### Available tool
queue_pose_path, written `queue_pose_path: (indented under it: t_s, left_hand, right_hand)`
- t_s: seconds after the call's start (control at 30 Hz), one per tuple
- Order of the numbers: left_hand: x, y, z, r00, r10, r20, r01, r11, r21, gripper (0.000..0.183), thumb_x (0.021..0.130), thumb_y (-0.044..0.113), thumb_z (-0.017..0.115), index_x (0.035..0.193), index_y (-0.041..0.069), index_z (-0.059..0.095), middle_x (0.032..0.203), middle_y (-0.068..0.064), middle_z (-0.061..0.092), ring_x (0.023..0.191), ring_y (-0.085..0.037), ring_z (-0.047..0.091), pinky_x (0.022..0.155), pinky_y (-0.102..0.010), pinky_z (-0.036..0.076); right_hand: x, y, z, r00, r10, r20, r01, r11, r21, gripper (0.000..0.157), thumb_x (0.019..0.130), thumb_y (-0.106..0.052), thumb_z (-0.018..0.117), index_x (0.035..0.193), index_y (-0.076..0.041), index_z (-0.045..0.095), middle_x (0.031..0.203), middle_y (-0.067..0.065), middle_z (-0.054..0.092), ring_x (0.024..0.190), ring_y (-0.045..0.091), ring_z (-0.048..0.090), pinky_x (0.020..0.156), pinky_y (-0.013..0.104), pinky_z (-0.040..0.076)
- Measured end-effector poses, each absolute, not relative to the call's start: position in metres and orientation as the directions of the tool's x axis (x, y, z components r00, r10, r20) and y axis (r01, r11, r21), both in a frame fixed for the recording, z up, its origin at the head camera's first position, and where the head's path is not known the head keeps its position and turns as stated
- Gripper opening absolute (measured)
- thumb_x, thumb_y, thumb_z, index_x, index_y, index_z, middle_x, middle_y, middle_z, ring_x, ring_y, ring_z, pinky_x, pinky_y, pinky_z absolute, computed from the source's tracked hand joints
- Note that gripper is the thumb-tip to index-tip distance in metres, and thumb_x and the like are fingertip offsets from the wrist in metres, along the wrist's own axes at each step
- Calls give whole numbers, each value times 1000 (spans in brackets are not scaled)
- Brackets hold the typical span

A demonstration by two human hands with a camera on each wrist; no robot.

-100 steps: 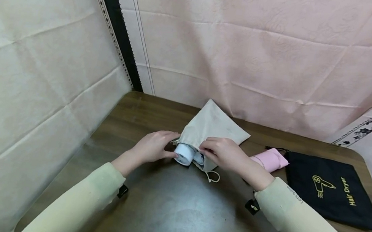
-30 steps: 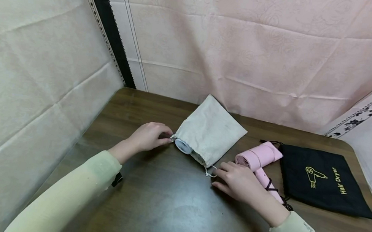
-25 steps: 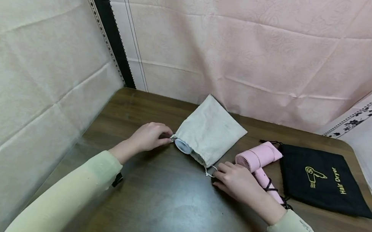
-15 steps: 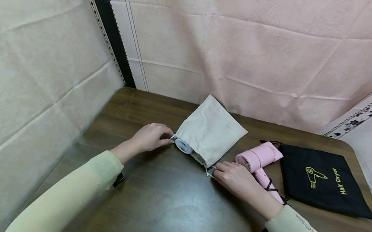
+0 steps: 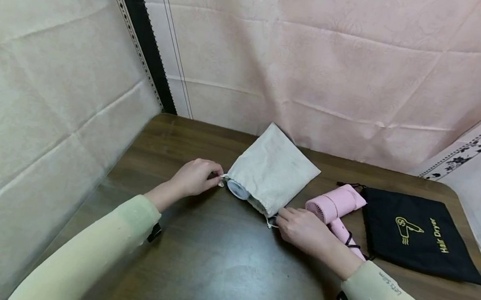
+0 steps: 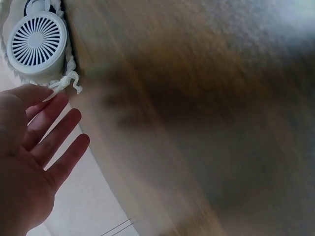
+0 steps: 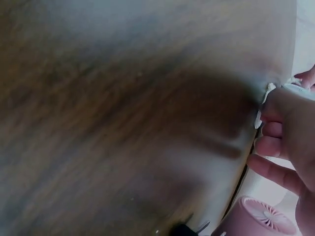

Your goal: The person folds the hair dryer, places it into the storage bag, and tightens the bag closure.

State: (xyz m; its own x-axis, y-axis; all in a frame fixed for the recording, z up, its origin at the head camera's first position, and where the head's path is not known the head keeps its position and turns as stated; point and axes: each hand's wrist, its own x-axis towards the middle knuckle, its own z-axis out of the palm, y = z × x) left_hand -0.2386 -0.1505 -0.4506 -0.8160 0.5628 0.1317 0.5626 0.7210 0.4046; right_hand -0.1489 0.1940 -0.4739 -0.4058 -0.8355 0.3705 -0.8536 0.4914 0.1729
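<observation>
A cream drawstring bag (image 5: 273,166) lies flat on the table, its mouth turned toward me. Inside that mouth sits a white hair dryer (image 5: 237,189), whose round slotted grille (image 6: 36,42) shows in the left wrist view; the rest is mostly hidden by cloth. At the mouth's left corner my left hand (image 5: 194,178) pinches the knotted drawstring (image 6: 64,82) between thumb and index finger, other fingers spread. On the opposite corner my right hand (image 5: 304,231) pinches the other drawstring loop (image 5: 272,223), its fingers curled beside the bag.
A pink hair dryer (image 5: 336,204) with a black cord around its handle lies just right of my right hand. Beyond it is a flat black pouch (image 5: 422,235) lettered "Hair Dryer". Cloth-covered walls border the brown table (image 5: 208,275) at the back and left.
The white hair dryer, earlier sticking out of the bag, has gone deeper inside. Both hands have left the dryer and bag mouth for the drawstring ends; the right fingers have drawn in on their loop.
</observation>
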Motion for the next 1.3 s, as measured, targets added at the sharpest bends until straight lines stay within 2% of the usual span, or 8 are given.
queue_pose_path:
  t_s: [0.13,0.33,0.47,0.63,0.77,0.9,1.07,1.3]
  left_hand:
    - [-238,-153,-449,-818,560,132,558,714,423,7,101,14,73,97,11,78,93,1,76,84,-17,68,83,-42,60]
    - [-240,-158,-445,-820,555,137,557,722,410,8,102,14,71,97,13,77,93,1,75,81,-16,66,81,-41,60]
    - [-241,-160,-444,-814,560,155,570,719,398,7,101,13,71,96,13,76,90,1,74,78,-17,65,77,-41,59]
    - [-240,-159,-440,-806,568,169,584,714,387,8,102,14,71,98,11,77,90,1,75,76,-15,63,76,-41,59]
    - [-239,-162,-436,-800,569,189,594,708,382,9,102,13,71,98,9,78,90,0,75,74,-14,62,76,-40,60]
    - [-238,-168,-430,-797,567,211,601,704,379,9,102,13,71,98,9,79,91,1,76,77,-14,66,75,-40,60]
    - [-234,-172,-422,-791,570,222,607,686,401,10,102,13,70,99,11,79,91,1,76,79,-13,68,75,-40,60]
    - [-229,-171,-402,-807,545,228,569,613,549,9,102,12,70,96,13,78,80,6,72,72,-11,63,71,-35,54]
  right_hand:
    - [-143,200,-467,-471,-771,427,-851,524,7,21,80,-4,81,83,-11,61,82,-1,53,65,12,55,56,29,51]
    - [-138,211,-460,-615,-656,438,-783,574,-240,17,86,-6,76,92,-16,64,88,-8,58,73,4,55,62,26,51]
    - [-137,214,-458,-690,-606,394,-723,577,-380,19,89,-3,75,94,-17,64,87,-12,59,73,7,55,63,25,50]
    - [-136,213,-451,-764,-556,328,-630,531,-566,19,91,3,73,93,-14,67,78,-12,62,63,1,56,55,22,49]
    - [-134,214,-441,-818,-521,244,-528,514,-675,19,94,5,69,93,-14,67,72,-11,63,58,-1,60,50,25,52]
    - [-135,218,-429,-827,-502,252,-526,535,-661,20,92,6,67,92,-13,67,72,-10,63,56,-1,62,51,25,54]
    - [-138,228,-411,-802,-490,341,-594,598,-538,22,88,7,69,91,-14,66,67,-14,62,55,-4,60,52,19,52]
    - [-140,247,-382,-781,-439,445,-613,676,-409,23,85,5,75,93,-15,70,78,-13,70,67,1,65,55,18,50]
